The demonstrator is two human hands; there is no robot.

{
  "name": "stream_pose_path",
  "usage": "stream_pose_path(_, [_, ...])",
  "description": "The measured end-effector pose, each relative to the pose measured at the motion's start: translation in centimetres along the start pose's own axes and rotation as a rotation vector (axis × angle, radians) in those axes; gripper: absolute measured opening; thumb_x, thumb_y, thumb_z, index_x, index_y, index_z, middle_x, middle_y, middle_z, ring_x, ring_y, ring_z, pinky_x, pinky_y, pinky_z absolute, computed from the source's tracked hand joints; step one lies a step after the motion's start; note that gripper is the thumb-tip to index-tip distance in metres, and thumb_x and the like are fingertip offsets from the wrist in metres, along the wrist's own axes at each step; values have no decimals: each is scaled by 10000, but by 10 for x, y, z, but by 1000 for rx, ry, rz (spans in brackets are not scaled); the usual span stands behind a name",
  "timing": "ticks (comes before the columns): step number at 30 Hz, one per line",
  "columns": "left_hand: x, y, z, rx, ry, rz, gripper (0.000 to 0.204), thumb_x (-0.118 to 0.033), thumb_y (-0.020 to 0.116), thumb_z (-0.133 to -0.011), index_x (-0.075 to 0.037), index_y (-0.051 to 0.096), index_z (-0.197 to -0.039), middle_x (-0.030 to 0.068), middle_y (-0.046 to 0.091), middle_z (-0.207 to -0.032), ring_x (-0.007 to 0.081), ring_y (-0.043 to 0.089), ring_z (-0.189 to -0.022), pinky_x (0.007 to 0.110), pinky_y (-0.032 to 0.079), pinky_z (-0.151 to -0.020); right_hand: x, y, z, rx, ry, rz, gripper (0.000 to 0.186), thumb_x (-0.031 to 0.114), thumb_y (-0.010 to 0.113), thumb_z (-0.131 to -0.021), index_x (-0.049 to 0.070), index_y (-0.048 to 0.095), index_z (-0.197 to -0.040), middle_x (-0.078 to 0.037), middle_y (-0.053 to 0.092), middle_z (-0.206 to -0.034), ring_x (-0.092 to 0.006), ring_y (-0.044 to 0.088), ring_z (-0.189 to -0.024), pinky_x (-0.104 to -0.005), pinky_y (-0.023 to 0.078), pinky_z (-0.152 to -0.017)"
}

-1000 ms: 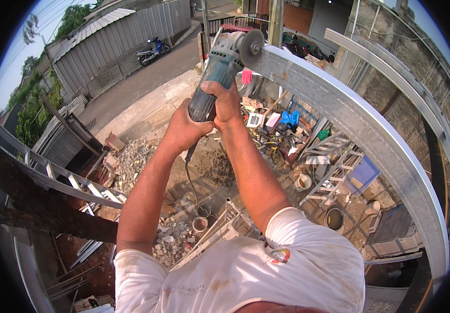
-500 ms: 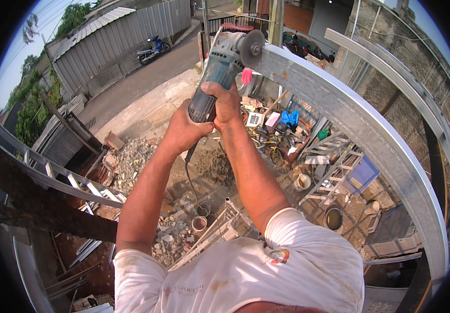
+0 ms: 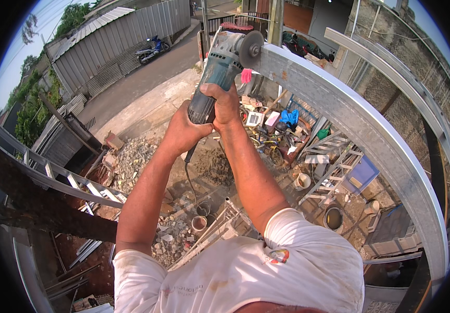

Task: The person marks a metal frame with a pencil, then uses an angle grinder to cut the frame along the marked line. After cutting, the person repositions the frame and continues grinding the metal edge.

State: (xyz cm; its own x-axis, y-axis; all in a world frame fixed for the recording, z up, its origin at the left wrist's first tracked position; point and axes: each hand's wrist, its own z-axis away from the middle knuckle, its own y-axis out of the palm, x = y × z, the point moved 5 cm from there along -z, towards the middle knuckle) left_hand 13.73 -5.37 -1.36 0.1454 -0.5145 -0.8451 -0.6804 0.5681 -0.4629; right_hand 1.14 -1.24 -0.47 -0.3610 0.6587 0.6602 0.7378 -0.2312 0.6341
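Note:
Both my arms reach up and forward, holding an angle grinder [image 3: 219, 65] with a dark green body. My left hand [image 3: 183, 128] wraps round the lower rear of its body. My right hand [image 3: 225, 104] grips it a little higher, thumb across the front. At the grinder's head, the round cutting disc [image 3: 250, 49] is at the near-left end of a long galvanized steel beam [image 3: 329, 94]; whether it touches the metal I cannot tell. A power cord [image 3: 189, 175] hangs from the grinder's rear end.
A second steel beam [image 3: 381, 62] runs behind on the right. At left are an aluminium ladder [image 3: 63, 180] and a dark rough beam [image 3: 42, 208]. Far below lie rubble [image 3: 136, 161], a sand heap [image 3: 214, 166], buckets [image 3: 302, 181], tools and a blue tub [image 3: 360, 173].
Almost nothing differs. The grinder and both hands have shifted very slightly, with the disc still at the beam's end.

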Motion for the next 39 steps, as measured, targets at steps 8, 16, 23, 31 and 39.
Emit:
stream_pose_path(8, [1, 2, 2, -1, 4, 10, 649, -192, 779, -661, 30, 560, -1231, 90, 644, -985, 176, 630, -849, 338, 530, -772, -4, -5, 1, -12, -2, 7, 559, 114, 762, -676, 109, 528, -1184, -5, 523, -976, -154, 579, -866, -338, 549, -785])
stream_pose_path(16, [1, 4, 6, 7, -38, 36, 671, -191, 788, -665, 36, 551, -1250, 112, 657, -1002, 204, 652, -866, 349, 537, -784, -3, -6, 6, -20, 14, 17, 553, 112, 760, -678, 105, 530, -1181, -6, 527, -976, -152, 580, -861, -340, 553, -777])
stream_pose_path(23, [7, 6, 7, -1, -28, 18, 616, -168, 774, -679, 27, 555, -1220, 82, 635, -957, 168, 627, -808, 335, 525, -740, -7, -9, 6, -20, 13, 23, 569, 132, 770, -670, 101, 532, -1186, -12, 524, -975, -153, 580, -860, -335, 552, -770])
stream_pose_path(31, [6, 8, 8, -7, -29, 11, 593, -158, 769, -681, 26, 557, -1203, 81, 635, -935, 167, 628, -793, 331, 527, -723, -6, -9, 6, 8, 7, 1, 585, 131, 773, -671, 100, 524, -1199, -14, 524, -981, -154, 583, -855, -334, 554, -771])
stream_pose_path(39, [10, 9, 7, 0, -9, 11, 574, -149, 767, -679, 17, 552, -1185, 75, 633, -908, 159, 628, -749, 325, 527, -677, -8, -12, 7, -1, 23, 16, 606, 132, 774, -668, 104, 516, -1216, -15, 523, -991, -161, 583, -880, -346, 557, -784])
